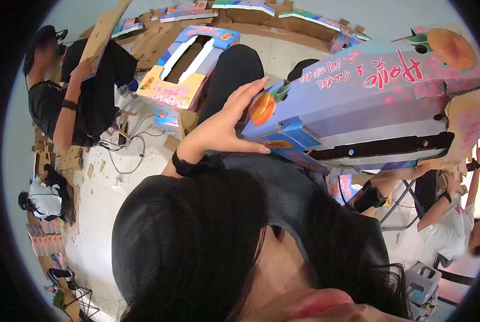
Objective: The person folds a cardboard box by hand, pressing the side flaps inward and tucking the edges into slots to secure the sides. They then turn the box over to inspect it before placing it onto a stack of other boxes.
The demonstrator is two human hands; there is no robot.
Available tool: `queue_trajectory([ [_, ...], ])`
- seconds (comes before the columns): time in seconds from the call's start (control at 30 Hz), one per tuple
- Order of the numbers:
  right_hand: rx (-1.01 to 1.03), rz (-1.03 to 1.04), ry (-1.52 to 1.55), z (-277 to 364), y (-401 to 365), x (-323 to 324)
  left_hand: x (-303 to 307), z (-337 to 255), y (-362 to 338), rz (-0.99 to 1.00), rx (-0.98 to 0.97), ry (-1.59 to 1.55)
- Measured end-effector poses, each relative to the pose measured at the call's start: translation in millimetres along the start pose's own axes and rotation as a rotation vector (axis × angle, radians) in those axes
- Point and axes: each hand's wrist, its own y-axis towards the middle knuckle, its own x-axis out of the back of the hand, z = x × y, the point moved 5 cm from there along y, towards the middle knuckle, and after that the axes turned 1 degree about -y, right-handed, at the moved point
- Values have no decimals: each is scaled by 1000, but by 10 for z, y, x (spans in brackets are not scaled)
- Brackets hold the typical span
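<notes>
I log the left hand (226, 124) spread flat, fingers straight and together, pressed on the left end of a long purple carton (369, 91), with the thumb hooked under a blue flap. The right hand (414, 173) sits at the carton's lower edge near its right end. Its fingers are hidden by the board, so I cannot tell whether it grips. The hands are well apart, one at each end. The carton is held level in front of the body, above the floor (103, 214), peach print up.

Beyond it, an open carton (189, 64) lies on the floor. A person in black (52, 102) at left holds a cardboard sheet (104, 29). A person in white (446, 233) works at right.
</notes>
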Motion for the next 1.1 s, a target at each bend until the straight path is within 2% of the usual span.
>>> queue_trajectory([
  [0.03, 10, 67, 33, 20, 12, -75, -17, -1, -1, 15, 10, -24],
  [0.07, 142, -149, -190, 47, -40, -10, -23, -3, 2, 31, 22, -48],
  [0.17, 53, 87, 2, 21, 13, 68, -37, 1, 28, 68, 57, -69],
  [0.2, 154, -105, -362, 47, -36, -81, -40, 12, 30, 78, 69, -66],
  [0.3, -99, -228, -270, -82, -124, -289, -32, 64, 16, 25, 36, -51],
  [0.37, -150, -257, -489, -120, -99, -369, -40, 157, 3, 8, 120, -137],
  [0.43, -135, -185, -630, -185, -83, -60, -51, 274, -23, 4, 157, -186],
  [0.5, -381, -55, -610, -285, -109, 131, -53, 421, -75, 11, 148, -201],
  [0.53, -478, 154, -750, -351, -118, 391, -56, 455, -93, 23, 149, -184],
  [0.57, -573, 367, -885, -401, -194, 309, -60, 483, -113, 35, 150, -166],
  [0.6, -532, 633, -726, -416, -389, 148, -64, 505, -130, 48, 152, -150],
  [0.7, -1002, 797, -950, -489, -546, -137, -75, 585, -175, 65, 228, -131],
  [0.8, -1207, 622, -951, -592, -691, -330, -74, 691, -185, 144, 237, -55],
  [0.9, -1205, 611, -891, -640, -718, -394, -49, 759, -222, 164, 199, 94],
  [1.0, -1139, 791, -926, -630, -708, -450, -49, 793, -261, 171, 218, 234],
  [1.1, -902, 1004, -1064, -623, -765, -1056, -83, 891, -336, 140, 193, 407],
])
